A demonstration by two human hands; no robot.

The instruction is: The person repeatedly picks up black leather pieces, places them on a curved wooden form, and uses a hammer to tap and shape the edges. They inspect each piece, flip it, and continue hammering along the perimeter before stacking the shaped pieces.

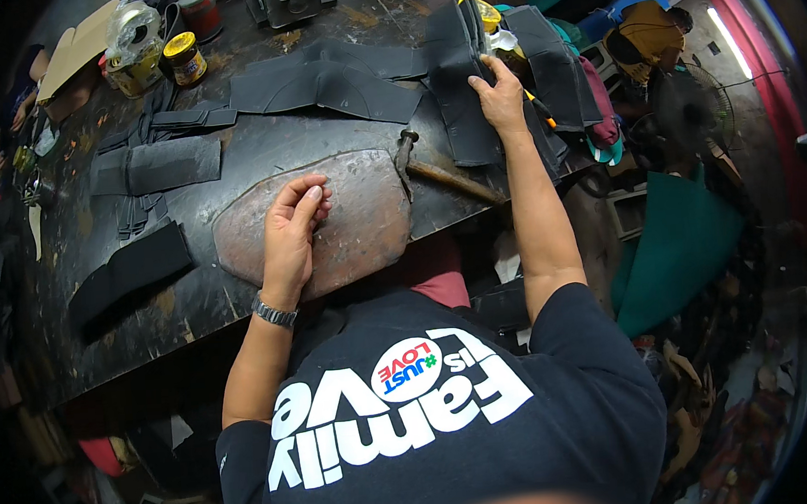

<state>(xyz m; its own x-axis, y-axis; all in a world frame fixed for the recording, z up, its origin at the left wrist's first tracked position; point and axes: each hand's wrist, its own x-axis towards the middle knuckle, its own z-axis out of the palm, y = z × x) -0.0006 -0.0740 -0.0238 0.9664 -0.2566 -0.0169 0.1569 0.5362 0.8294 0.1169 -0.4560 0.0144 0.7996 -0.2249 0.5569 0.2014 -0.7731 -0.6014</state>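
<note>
Step in hand: a stack of black panels (456, 110), at the far right of the tabletop (186, 323), seems to be being picked up or sorted.
Next move: a firm pinch and a clean lift toward the slab (355, 223) would seem to be called for, clear of the hammer (455, 182) between.
Right hand (502, 98): the arm is stretched far and right; the stack's right edge is pinched between thumb and fingers.
Left hand (294, 222): it is held over the slab, elbow bent, fingers curled near the thumb; whether anything small is pinched cannot be told.
</note>
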